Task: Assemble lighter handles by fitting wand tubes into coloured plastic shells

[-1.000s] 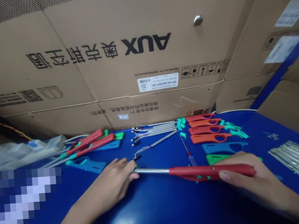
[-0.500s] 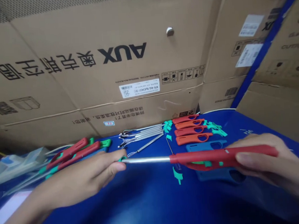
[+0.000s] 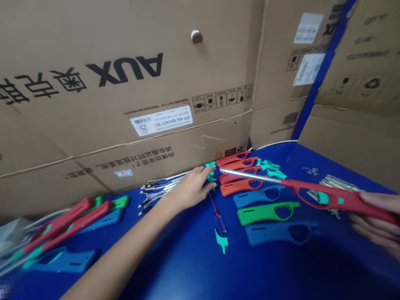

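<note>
Head view, left hand [image 3: 193, 188] moved off lighter [image 3: 332, 200]

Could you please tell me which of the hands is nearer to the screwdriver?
Left. The left hand is close to the tip of the screwdriver; the right hand is well off to its right, gripping a red lighter.

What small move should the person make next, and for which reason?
Probably the left hand should pinch one of the small green pieces, since it reaches right to them. The right hand holds a red lighter, whose metal tube appears to lack the green collar seen on the finished-looking red handles at left.
</note>
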`<state>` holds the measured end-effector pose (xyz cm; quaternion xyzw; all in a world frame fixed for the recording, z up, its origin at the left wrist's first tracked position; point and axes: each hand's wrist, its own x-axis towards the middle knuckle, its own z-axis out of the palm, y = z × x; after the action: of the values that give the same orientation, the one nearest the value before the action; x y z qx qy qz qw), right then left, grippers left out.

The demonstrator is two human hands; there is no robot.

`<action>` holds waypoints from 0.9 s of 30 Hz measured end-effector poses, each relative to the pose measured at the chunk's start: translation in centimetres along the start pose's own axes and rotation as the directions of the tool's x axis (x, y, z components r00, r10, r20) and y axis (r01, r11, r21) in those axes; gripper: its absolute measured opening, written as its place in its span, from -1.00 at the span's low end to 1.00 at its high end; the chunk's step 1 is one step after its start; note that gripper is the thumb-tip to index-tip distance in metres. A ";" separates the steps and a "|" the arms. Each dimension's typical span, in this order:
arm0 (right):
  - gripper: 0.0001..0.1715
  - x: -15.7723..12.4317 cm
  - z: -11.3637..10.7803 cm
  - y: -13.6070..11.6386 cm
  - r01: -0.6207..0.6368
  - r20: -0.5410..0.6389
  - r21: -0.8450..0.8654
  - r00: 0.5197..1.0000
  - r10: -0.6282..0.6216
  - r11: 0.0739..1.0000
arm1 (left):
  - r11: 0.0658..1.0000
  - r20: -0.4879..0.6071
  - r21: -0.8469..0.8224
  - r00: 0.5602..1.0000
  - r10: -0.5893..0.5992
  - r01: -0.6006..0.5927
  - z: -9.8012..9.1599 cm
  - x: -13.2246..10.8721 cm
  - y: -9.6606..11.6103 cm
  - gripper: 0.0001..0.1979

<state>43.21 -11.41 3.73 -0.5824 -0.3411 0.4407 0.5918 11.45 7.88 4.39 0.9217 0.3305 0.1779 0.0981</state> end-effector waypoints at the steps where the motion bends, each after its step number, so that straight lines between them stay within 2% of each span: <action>1: -0.42 -0.1 0.5 -0.1 -0.040 0.013 0.028 0.999 0.039 0.999 | 0.999 -0.041 -0.041 0.999 -0.019 0.017 0.5 1.1 0.0 -0.65; 2: -0.43 -0.3 0.9 -0.1 -0.076 0.030 0.049 0.997 0.074 0.996 | 0.996 -0.095 -0.081 0.994 -0.049 0.041 0.8 1.7 0.1 -0.62; 4: -0.41 -0.7 1.7 -0.2 -0.099 0.056 0.045 0.994 0.096 0.994 | 0.979 -0.223 -0.176 0.965 -0.140 0.102 0.9 1.5 0.5 -0.71; 6: -0.39 -1.3 2.7 -0.1 -0.079 0.090 -0.005 0.993 0.079 0.997 | 0.939 -0.331 -0.301 0.906 -0.264 0.164 0.7 -0.3 1.3 -0.84; 8: -0.37 -1.9 4.1 -0.1 -0.030 0.131 -0.072 0.991 0.040 0.997 | 0.866 -0.366 -0.454 0.841 -0.397 0.211 0.5 -3.0 2.1 -0.88; 10: -0.41 -2.7 6.0 -0.3 0.054 0.177 -0.152 0.984 -0.026 0.987 | 0.746 -0.331 -0.620 0.781 -0.530 0.244 0.2 -5.8 2.6 -0.80; 12: -0.53 -3.4 8.0 -0.5 0.186 0.207 -0.254 0.969 -0.134 0.949 | 0.583 -0.253 -0.772 0.718 -0.649 0.255 -0.3 -8.4 2.6 -0.74; 14: -0.61 -4.1 10.2 -0.5 0.362 0.283 -0.356 0.920 -0.270 0.861 | 0.393 -0.125 -0.885 0.687 -0.716 0.249 -1.0 -10.6 2.4 -0.68; 17: -0.72 -4.8 13.5 0.2 0.613 0.469 -0.386 0.774 -0.426 0.689 | 0.139 0.077 -0.961 0.717 -0.692 0.237 -2.1 -13.1 3.1 -0.58; 19: -0.71 -5.1 15.8 1.0 0.709 0.571 -0.340 0.678 -0.464 0.618 | 0.043 0.136 -0.976 0.748 -0.650 0.215 -2.4 -14.3 4.2 -0.58; 20: -0.69 -5.2 16.8 1.4 0.731 0.609 -0.320 0.646 -0.460 0.603 | 0.017 0.140 -0.980 0.757 -0.638 0.196 -2.3 -14.6 4.7 -0.59; 22: -0.68 -5.3 18.7 2.0 0.726 0.686 -0.297 0.614 -0.390 0.620 | -0.005 0.130 -0.987 0.767 -0.629 0.163 -2.1 -15.0 5.4 -0.65; 23: -0.71 -5.2 19.6 2.3 0.691 0.721 -0.297 0.615 -0.319 0.659 | -0.006 0.125 -0.988 0.771 -0.624 0.156 -1.9 -15.1 5.5 -0.67; 25: -0.80 -4.9 21.0 2.6 0.551 0.763 -0.301 0.629 -0.151 0.778 | 0.005 0.131 -0.986 0.790 -0.599 0.168 -1.4 -15.0 5.2 -0.66; 27: -0.82 -4.3 22.0 2.9 0.403 0.771 -0.288 0.635 -0.039 0.868 | 0.034 0.138 -0.981 0.813 -0.565 0.191 -0.9 -14.6 4.7 -0.64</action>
<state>21.02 -6.94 3.28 -0.4196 -0.7122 0.4729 0.3050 3.26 -5.02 2.80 0.4713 0.3804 0.4454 0.6594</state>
